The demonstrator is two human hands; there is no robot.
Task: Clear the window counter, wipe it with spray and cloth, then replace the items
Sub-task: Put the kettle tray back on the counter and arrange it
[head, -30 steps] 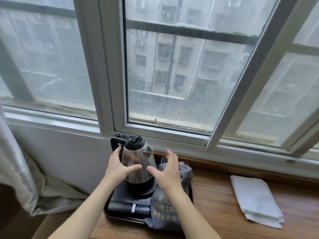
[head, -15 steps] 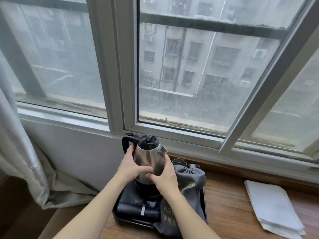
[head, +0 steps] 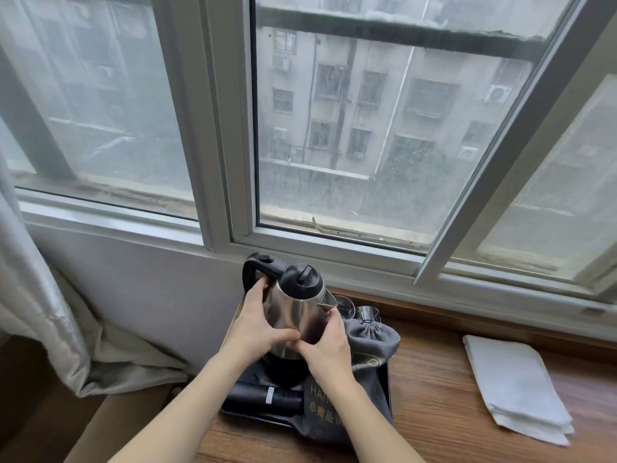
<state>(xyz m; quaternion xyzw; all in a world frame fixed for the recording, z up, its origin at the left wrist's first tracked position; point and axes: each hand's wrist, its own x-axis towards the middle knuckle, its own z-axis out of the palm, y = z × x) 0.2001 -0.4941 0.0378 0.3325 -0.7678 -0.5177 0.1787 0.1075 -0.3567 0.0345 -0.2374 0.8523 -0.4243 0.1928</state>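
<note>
We grip the kettle [head: 297, 315] with both hands, left hand [head: 255, 324] and right hand [head: 329, 345] curling their fingers round its steel body, over the tray [head: 385, 379] on the desk [head: 434, 406]. A folded cloth [head: 514, 385] lies at three o'clock, well apart.

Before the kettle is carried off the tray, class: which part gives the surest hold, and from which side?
The black loop handle at the kettle's far left, reached from the left. It is open and clear, opposite the spout; the steel body is smooth and tapers upward.
</note>
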